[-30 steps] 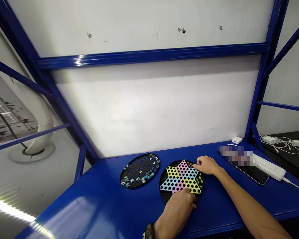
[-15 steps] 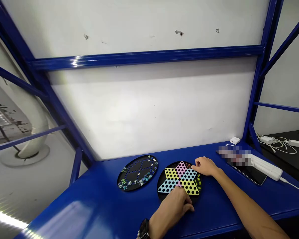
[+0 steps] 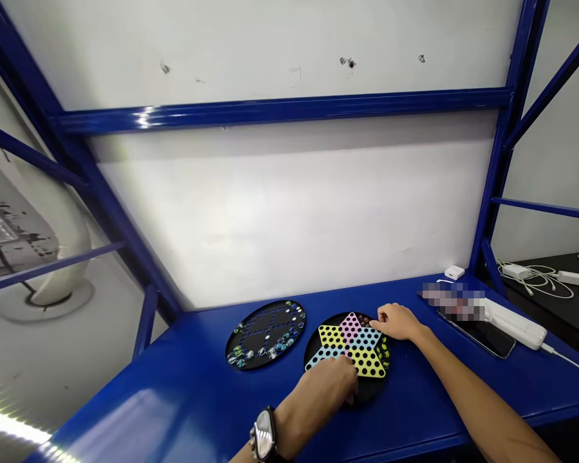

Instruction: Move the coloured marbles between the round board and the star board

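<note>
My round black tray [image 3: 265, 326] holds glass marbles [image 3: 237, 354] around its rim, with the star-shaped Chinese checkers board [image 3: 350, 341] just beside it. My left hand [image 3: 325, 386] has swung left onto the board's lower edge, can't tell if it's gripping; my right hand [image 3: 398, 321] rests open at the upper edge, well apart.

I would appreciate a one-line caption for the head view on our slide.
Left hand and right hand over a Chinese checkers board on a blue bench.

Chinese checkers board [image 3: 367, 361]: black disc, six-point star in yellow, pink, pale blue, dotted with black holes. Second round board [image 3: 265, 332]: black, blue hole lines, multicoloured glass marbles [image 3: 238, 354] along rim. Glossy cobalt-blue counter [image 3: 174, 386].
</note>
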`<state>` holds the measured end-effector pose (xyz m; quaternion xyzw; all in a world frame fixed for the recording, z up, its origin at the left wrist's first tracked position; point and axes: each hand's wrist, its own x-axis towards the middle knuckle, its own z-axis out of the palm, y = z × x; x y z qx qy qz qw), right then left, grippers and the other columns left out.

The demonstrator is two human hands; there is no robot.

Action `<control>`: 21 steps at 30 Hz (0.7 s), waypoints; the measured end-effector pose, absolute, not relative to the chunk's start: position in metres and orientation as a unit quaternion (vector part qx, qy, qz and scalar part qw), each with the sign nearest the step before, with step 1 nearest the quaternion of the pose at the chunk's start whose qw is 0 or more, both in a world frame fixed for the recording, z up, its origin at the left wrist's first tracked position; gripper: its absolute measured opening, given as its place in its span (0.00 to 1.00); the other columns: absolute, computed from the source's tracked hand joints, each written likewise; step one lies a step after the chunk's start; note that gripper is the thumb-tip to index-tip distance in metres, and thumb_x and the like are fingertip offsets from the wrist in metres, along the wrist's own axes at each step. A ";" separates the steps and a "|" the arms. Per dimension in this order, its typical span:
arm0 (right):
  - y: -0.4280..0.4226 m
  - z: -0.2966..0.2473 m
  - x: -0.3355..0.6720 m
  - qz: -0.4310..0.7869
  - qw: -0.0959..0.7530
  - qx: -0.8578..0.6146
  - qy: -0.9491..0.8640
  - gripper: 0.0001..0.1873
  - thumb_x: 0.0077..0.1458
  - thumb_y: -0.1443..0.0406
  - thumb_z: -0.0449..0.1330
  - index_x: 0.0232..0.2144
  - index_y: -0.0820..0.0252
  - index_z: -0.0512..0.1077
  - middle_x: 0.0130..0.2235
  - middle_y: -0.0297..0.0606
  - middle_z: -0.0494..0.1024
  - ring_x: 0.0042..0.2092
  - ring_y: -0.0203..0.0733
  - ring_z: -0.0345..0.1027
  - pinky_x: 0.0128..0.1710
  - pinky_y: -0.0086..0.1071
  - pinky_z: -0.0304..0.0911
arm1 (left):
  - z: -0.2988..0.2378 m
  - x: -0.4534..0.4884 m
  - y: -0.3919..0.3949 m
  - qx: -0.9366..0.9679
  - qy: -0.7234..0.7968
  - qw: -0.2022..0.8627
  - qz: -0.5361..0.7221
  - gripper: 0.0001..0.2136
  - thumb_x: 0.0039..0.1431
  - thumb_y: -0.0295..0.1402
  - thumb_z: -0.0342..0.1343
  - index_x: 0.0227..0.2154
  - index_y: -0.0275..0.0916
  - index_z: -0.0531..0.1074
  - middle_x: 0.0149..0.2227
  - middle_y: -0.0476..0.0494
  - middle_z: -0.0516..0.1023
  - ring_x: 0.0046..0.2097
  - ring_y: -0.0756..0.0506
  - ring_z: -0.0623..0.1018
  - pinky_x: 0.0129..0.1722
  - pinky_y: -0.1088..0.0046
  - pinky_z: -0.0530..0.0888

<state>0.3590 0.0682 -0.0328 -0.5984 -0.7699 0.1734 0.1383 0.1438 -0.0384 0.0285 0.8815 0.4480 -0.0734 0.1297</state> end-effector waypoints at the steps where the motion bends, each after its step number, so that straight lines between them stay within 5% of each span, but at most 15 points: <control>1: 0.068 -0.033 0.359 0.173 0.137 -0.599 -0.770 0.17 0.56 0.53 0.57 0.23 0.58 0.69 0.26 0.32 0.74 0.28 0.35 0.63 0.28 0.28 0.47 | 0.027 0.145 -0.038 0.885 0.445 0.102 -0.092 0.12 0.56 0.23 0.51 0.33 0.40 0.81 0.36 0.39 0.80 0.36 0.41 0.79 0.34 0.69 0.73; 5: 0.068 -0.033 0.359 0.168 0.141 -0.598 -0.770 0.17 0.55 0.52 0.57 0.22 0.58 0.68 0.26 0.32 0.73 0.28 0.35 0.63 0.28 0.28 0.47 | 0.024 0.151 -0.040 0.894 0.424 0.027 -0.141 0.14 0.58 0.22 0.48 0.34 0.38 0.80 0.36 0.37 0.80 0.36 0.39 0.80 0.33 0.67 0.75; 21: 0.068 -0.034 0.358 0.165 0.142 -0.599 -0.771 0.17 0.56 0.52 0.57 0.23 0.57 0.69 0.26 0.32 0.74 0.28 0.35 0.63 0.28 0.28 0.47 | 0.023 0.165 -0.042 0.897 0.421 0.005 -0.138 0.13 0.58 0.19 0.49 0.37 0.37 0.78 0.37 0.38 0.81 0.38 0.41 0.81 0.35 0.70 0.76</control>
